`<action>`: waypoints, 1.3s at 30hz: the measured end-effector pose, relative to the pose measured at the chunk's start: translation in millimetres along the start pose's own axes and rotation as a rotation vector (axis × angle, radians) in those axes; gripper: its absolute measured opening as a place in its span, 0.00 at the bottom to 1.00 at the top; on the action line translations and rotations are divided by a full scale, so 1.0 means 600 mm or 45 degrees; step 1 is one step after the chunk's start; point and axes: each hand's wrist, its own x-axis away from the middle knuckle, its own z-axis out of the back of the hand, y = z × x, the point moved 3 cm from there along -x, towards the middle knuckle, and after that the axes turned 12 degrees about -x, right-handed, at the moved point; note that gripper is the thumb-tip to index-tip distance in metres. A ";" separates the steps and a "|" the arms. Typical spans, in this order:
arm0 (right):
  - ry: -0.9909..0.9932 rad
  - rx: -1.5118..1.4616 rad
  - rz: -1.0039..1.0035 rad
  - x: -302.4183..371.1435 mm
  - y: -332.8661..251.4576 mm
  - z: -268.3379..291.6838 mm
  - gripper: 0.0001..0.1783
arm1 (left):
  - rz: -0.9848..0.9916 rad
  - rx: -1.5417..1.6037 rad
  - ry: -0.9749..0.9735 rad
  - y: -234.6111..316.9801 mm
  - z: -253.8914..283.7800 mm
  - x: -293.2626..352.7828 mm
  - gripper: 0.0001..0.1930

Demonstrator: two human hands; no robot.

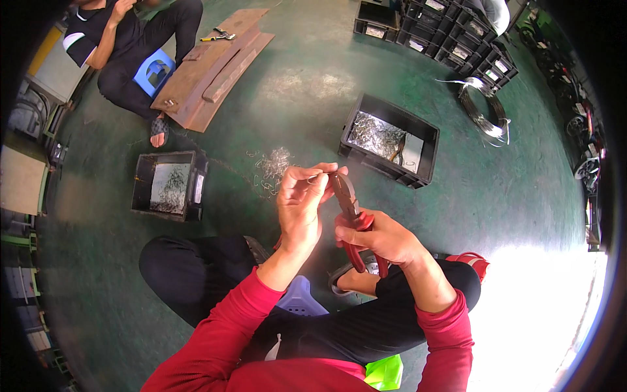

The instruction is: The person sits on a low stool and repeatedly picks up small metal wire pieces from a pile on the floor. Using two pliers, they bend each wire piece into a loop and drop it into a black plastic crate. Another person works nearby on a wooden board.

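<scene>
My right hand [386, 236] grips a pair of pliers [347, 199] by the red handles, with the dark jaws pointing up and slightly left. Close by the jaw tips, the fingers of my left hand [300, 212] are pinched round a small bent piece of wire [311, 179]. Fingertips cover the very end of the jaws, so whether they bite on the wire cannot be made out. Beyond my left hand, a loose heap of bent wire pieces [277, 168] lies on the green floor.
Ahead right stands a black bin [385, 171] of small metal pieces; another black bin [193, 186] sits at left. A wire coil [484, 117] lies near stacked black crates [450, 32]. Far left, a person on a blue stool [154, 70] sits beside brown boards [209, 78] bearing tools.
</scene>
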 end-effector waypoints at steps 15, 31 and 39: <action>0.524 0.761 0.203 0.007 -0.021 0.020 0.18 | 0.344 -0.723 -0.510 0.052 0.038 -0.029 0.17; 0.537 0.790 0.295 -0.001 -0.024 0.012 0.13 | 0.251 -0.923 -0.590 0.040 0.039 -0.020 0.13; 0.473 0.784 0.303 0.000 -0.030 0.018 0.11 | 0.500 -0.542 -0.566 0.038 0.026 -0.017 0.14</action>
